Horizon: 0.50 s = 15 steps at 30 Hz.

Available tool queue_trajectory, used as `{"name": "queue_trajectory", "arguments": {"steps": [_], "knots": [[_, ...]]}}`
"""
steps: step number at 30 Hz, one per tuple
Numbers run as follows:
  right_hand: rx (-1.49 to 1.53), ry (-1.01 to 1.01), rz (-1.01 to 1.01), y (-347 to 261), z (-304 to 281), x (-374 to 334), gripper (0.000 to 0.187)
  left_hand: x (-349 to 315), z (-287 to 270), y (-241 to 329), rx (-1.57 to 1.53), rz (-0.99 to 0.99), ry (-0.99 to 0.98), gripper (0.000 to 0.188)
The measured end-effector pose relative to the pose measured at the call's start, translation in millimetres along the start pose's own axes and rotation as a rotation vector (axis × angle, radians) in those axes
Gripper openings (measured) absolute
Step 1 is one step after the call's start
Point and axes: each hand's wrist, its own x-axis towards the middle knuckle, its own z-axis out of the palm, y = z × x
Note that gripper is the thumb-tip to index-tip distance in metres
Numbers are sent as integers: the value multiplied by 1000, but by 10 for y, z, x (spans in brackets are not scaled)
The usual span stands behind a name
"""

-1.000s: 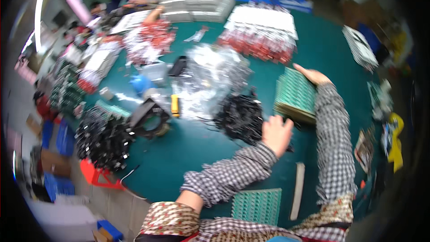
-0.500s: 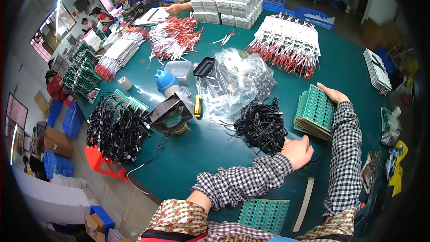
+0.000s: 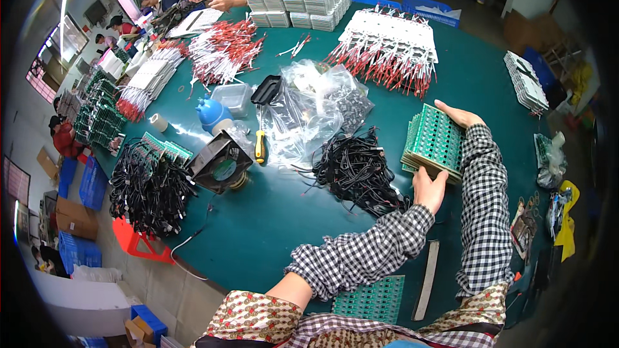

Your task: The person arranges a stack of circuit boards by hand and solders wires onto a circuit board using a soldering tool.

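Green table holds black cables beside circuit boards, clasped by left hand and right hand.

I see the round dark-green counter with a smooth, matt surface. The stack of green circuit boards looks like hard laminate with small shiny metal spots. The clear plastic bags are glossy and wrinkled. My checked sleeves are soft woven cloth.
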Motion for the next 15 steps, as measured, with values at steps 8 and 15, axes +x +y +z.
{"name": "queue_trajectory", "arguments": {"steps": [8, 15], "knots": [[75, 11, 61, 71, -90, -159, 96, 56, -20, -165, -148, 144, 56, 69], [450, 76, 0, 468, -68, -399, 81, 1, 1, -77, 55, 225, 41, 75]]}}
